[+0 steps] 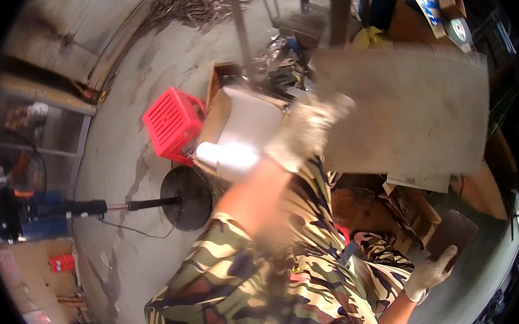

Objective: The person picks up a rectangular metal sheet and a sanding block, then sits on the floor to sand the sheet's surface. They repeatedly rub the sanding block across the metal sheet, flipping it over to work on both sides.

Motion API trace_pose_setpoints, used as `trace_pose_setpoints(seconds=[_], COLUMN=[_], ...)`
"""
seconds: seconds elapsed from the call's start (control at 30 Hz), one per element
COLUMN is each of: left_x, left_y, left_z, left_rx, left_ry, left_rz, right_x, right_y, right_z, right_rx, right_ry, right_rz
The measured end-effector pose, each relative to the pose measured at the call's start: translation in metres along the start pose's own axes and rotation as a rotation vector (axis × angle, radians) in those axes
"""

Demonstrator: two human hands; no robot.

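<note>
My left hand, in a pale work glove, reaches forward beside the left edge of a broad grey-brown panel. Motion smears its fingers, so whether it grips or only passes the panel cannot be told. Low on the right, my right hand, gloved too, holds a thin dark brown rectangular piece by its lower part, the thumb lying across it. Left of my left forearm sits an open cardboard box with a white sheet and a white roll.
A red plastic crate stands beside the box. A pedestal fan's round black base and pole lie to the left. Below the panel is a wooden box. Dry strips are heaped at the back.
</note>
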State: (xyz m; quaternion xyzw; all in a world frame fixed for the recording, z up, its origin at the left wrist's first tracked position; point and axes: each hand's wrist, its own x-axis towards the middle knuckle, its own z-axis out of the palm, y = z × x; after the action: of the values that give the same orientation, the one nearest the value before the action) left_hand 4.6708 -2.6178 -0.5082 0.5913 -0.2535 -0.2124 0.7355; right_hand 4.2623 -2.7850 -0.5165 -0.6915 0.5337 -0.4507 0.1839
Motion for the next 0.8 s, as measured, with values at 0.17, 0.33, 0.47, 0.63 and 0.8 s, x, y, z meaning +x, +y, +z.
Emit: trace_pose_setpoints(seconds=[0.17, 0.33, 0.47, 0.63, 0.8], left_x=[-0.072, -0.207, -0.252, -0.245, -0.196], left_y=[0.071, 0.047, -0.038, -0.124, -0.151], left_z=[-0.159, -0.269, -0.269, -0.285, -0.258], left_rx=[-0.167, -0.448, -0.508, -0.597, -0.475], left_ry=[0.372, 0.777, 1.114, 1.12, 1.161], left_rz=[0.127, -0.03, -0.323, -0.519, -0.643], right_x=[0.033, 0.026, 0.022, 0.018, 0.029], right_y=[0.013, -0.072, -0.092, -0.079, -0.048], right_z=[0.012, 0.053, 0.072, 0.083, 0.082], right_rx=[-0.57, 0.564, 0.774, 0.755, 0.861], right_ry=[0.001, -0.077, -0.337, -0.453, -0.401], right_rz=[-0.285, 0.328, 0.311, 0.427, 0.507])
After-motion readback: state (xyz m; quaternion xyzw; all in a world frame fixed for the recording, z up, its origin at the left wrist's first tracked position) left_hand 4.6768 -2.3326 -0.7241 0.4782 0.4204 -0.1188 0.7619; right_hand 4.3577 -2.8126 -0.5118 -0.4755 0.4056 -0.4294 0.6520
